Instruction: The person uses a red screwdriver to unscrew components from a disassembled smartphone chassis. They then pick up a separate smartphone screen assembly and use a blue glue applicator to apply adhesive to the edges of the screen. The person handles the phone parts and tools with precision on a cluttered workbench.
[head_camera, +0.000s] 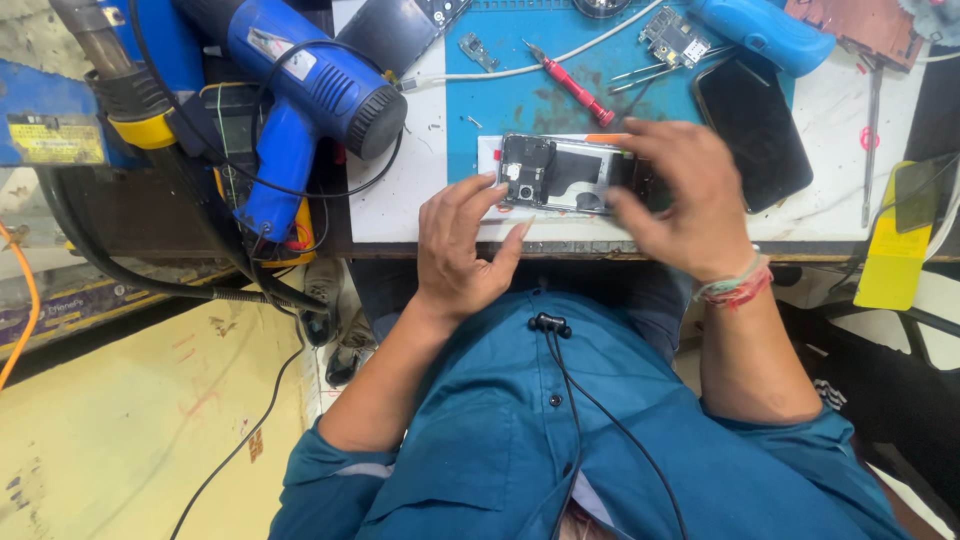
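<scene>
Opened phone (565, 173) lying at the near edge of the desk (420, 190), insides showing; left hand (462, 250) at its 8 o'clock, fingers half curled, fingertips touching its end; right hand (685, 205) at its 3 o'clock, closed over that end, gripping it; red screwdriver (572, 85) at 12 o'clock; blue heat gun (300, 95) at 10 o'clock; dark phone (752, 130) at 2 o'clock.

On the bench (420, 200) we count one opened phone (560, 172), one intact black phone (752, 128), one red screwdriver (572, 84), one blue heat gun (305, 95), one loose circuit board (675, 38) and two hands (460, 250) (690, 205).
</scene>
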